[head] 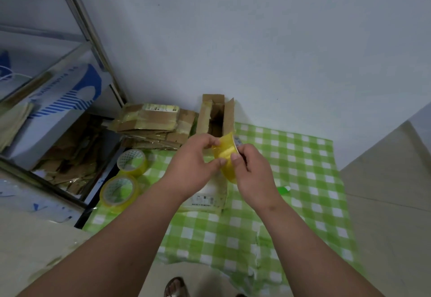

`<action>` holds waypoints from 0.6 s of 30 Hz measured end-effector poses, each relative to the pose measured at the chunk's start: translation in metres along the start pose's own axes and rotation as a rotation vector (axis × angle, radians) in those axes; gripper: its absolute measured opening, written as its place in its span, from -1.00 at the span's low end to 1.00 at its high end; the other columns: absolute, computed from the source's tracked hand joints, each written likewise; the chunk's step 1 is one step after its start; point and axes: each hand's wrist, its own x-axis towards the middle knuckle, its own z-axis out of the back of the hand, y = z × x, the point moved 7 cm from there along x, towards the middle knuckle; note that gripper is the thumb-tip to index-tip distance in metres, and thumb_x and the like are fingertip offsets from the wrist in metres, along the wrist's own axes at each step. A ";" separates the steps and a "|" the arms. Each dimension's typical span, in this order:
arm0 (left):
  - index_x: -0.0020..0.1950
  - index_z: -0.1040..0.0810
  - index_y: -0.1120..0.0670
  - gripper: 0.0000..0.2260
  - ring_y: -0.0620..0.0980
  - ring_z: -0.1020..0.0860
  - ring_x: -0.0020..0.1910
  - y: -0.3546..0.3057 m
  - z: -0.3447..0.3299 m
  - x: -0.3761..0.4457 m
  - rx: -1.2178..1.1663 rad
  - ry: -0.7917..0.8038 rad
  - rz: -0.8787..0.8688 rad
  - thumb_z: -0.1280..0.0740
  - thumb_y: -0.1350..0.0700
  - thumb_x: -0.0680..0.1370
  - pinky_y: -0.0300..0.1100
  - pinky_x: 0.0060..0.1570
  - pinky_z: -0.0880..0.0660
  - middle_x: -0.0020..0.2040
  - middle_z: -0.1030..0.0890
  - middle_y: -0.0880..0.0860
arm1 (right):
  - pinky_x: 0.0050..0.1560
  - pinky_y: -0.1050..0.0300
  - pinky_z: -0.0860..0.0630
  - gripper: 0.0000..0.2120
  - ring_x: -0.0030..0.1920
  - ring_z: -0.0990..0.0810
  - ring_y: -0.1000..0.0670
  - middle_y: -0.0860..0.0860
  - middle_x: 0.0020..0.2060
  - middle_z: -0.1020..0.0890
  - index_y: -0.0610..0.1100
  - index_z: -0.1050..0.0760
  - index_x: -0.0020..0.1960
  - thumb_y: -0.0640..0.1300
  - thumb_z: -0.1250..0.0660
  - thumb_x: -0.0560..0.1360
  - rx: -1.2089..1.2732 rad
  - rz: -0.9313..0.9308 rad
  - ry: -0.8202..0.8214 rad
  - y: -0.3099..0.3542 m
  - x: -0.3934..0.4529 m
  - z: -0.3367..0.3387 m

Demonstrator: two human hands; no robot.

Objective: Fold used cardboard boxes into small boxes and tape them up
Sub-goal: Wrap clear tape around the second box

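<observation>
Sandalled foot [176, 287] at bottom edge. Both hands over green checked cloth [303, 180]: right hand [254, 175] grips tape roll [227, 156], left hand [193, 159] pinches its edge. White box [210, 194] beneath. Two spare rolls [121, 180] left. Open box [215, 117], flat cardboard stack [154, 124] behind, by wall.

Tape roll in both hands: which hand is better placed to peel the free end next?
Probably the left hand. Its thumb and fingertips pinch at the tape roll on its outer face, while the right hand grips the roll's rim, steadying it.
</observation>
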 end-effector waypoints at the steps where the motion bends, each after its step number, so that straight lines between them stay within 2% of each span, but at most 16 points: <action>1: 0.04 -0.53 -0.10 -0.80 -0.22 -0.49 0.15 0.001 0.003 0.000 -0.008 -0.006 0.013 -0.48 0.09 0.49 -0.33 0.07 -0.37 0.13 -0.55 -0.15 | -0.23 -0.02 -0.44 -0.85 -0.29 -0.47 0.04 0.02 -0.30 -0.54 -0.12 -0.44 -0.11 -0.08 -0.23 0.61 -0.001 0.007 0.014 0.001 0.001 -0.001; 3: -0.11 -0.51 -0.11 -0.86 -0.19 -0.52 0.12 0.002 0.008 0.000 -0.005 -0.013 0.028 -0.44 0.10 0.52 -0.31 0.01 -0.37 0.06 -0.59 -0.15 | -0.25 0.05 -0.42 -0.87 -0.30 -0.45 0.07 0.04 -0.30 -0.52 -0.07 -0.43 -0.12 -0.11 -0.24 0.61 -0.012 0.011 0.045 0.002 0.001 -0.005; 5: -0.17 -0.51 -0.08 -0.86 -0.17 -0.53 0.07 0.002 0.011 -0.001 0.038 -0.019 0.032 -0.42 0.10 0.53 -0.32 -0.05 -0.37 0.01 -0.59 -0.15 | -0.23 0.02 -0.44 -0.87 -0.27 -0.48 0.03 0.01 -0.28 -0.55 -0.11 -0.45 -0.09 -0.10 -0.24 0.61 -0.021 0.010 0.070 0.000 0.001 -0.010; 9: -0.16 -0.51 -0.04 -0.89 -0.16 -0.49 0.01 0.003 0.017 -0.004 0.128 -0.048 0.032 -0.39 0.09 0.55 -0.40 -0.10 -0.33 -0.01 -0.54 -0.16 | -0.19 0.02 -0.44 -0.86 -0.27 -0.49 0.05 0.00 -0.29 -0.55 -0.10 -0.45 -0.07 -0.07 -0.22 0.62 -0.029 0.020 0.097 0.002 0.002 -0.017; 13: -0.12 -0.50 -0.04 -0.91 -0.08 -0.53 -0.09 0.004 0.025 -0.002 0.180 -0.063 0.084 -0.32 0.07 0.59 -0.11 -0.11 -0.46 -0.09 -0.58 -0.11 | -0.20 0.06 -0.43 -0.76 -0.27 -0.48 0.05 -0.03 -0.28 -0.57 -0.09 -0.48 -0.03 0.06 -0.18 0.63 0.018 0.031 0.159 0.008 0.002 -0.023; 15: -0.10 -0.49 -0.02 -0.92 -0.08 -0.52 -0.19 0.005 0.033 0.000 0.203 -0.095 0.128 -0.30 0.07 0.60 -0.12 -0.22 -0.44 -0.19 -0.56 -0.07 | -0.21 0.08 -0.45 -0.73 -0.30 -0.48 0.07 -0.01 -0.30 -0.56 -0.06 -0.49 -0.01 0.12 -0.17 0.62 0.061 0.023 0.225 0.009 0.000 -0.027; 18: -0.11 -0.47 0.01 -0.89 -0.08 -0.48 -0.27 0.012 0.049 0.003 0.206 -0.179 0.209 -0.28 0.06 0.61 -0.16 -0.35 -0.33 -0.26 -0.53 -0.05 | -0.24 0.15 -0.38 -0.73 -0.30 -0.43 0.11 0.06 -0.32 -0.49 -0.08 -0.48 -0.13 0.11 -0.27 0.56 0.112 -0.025 0.363 0.008 -0.001 -0.034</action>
